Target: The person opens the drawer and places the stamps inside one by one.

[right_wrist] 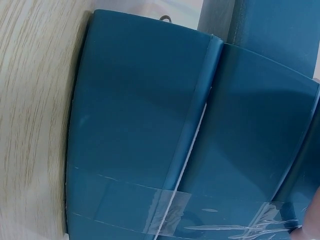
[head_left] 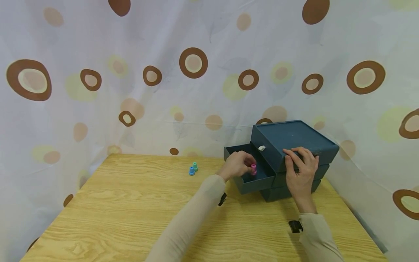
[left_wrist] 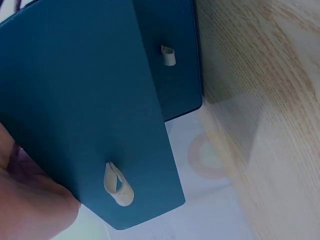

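Observation:
A dark teal drawer unit (head_left: 294, 134) stands at the table's far right, with its middle drawer (head_left: 255, 183) pulled out toward me. My left hand (head_left: 250, 165) pinches a small pink piece (head_left: 253, 169) just over that open drawer. My right hand (head_left: 299, 157) rests against the unit's right side, fingers lying on the top drawer's edge. The left wrist view shows a drawer front (left_wrist: 100, 100) close up with a cream loop pull (left_wrist: 118, 185) and a bit of my left hand (left_wrist: 30, 200). The right wrist view is filled by the unit's wall (right_wrist: 135, 150).
A blue piece (head_left: 191, 171) and a teal piece (head_left: 195, 166) stand together on the wooden table (head_left: 131, 203) left of the drawers. A spotted curtain (head_left: 196, 91) closes in the back and sides. Clear tape (right_wrist: 200, 215) crosses the unit's wall.

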A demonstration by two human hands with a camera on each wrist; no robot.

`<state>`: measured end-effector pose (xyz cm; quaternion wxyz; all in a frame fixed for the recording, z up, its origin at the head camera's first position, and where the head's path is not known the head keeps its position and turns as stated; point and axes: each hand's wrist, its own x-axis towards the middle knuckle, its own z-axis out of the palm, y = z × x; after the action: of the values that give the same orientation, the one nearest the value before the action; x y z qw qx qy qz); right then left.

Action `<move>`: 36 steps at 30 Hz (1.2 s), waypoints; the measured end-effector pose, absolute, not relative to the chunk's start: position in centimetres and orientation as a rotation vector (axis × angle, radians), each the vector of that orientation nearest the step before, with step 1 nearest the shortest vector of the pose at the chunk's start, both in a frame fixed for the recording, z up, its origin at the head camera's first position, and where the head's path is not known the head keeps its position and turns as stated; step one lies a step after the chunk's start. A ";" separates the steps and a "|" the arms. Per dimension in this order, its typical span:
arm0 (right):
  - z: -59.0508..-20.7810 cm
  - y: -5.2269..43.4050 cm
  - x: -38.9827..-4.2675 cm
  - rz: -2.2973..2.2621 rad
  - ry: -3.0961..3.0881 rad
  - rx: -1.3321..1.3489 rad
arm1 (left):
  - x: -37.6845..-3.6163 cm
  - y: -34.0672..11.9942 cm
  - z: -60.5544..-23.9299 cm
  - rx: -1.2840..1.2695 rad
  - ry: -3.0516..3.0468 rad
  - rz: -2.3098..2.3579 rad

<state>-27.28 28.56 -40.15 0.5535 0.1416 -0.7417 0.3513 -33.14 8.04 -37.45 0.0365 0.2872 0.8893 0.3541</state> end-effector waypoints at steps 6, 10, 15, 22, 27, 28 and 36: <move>-40.0 28.5 -27.1 0.836 -1.751 0.338 | -33.0 8.3 -37.4 0.857 2.753 1.108; -40.0 28.5 -27.2 0.838 -1.751 0.338 | -33.0 8.3 -37.6 0.857 2.790 1.096; -40.1 28.5 -27.3 0.828 -1.751 0.344 | -33.1 8.3 -37.9 0.874 2.791 1.131; -40.2 28.7 -27.3 0.825 -1.744 0.349 | -33.2 8.0 -38.1 0.920 2.716 1.250; -40.2 28.7 -27.4 0.829 -1.738 0.353 | -33.5 7.5 -38.2 0.989 2.633 1.386; -40.2 28.7 -27.4 0.829 -1.738 0.353 | -33.6 7.4 -38.1 0.989 2.614 1.417; -40.2 28.6 -27.3 0.830 -1.736 0.349 | -33.8 6.3 -37.9 1.041 2.543 1.594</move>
<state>-27.32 28.65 -40.16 0.5588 0.1481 -0.7362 0.3519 -33.81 6.33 -37.90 -0.0174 0.3275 0.8004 0.5018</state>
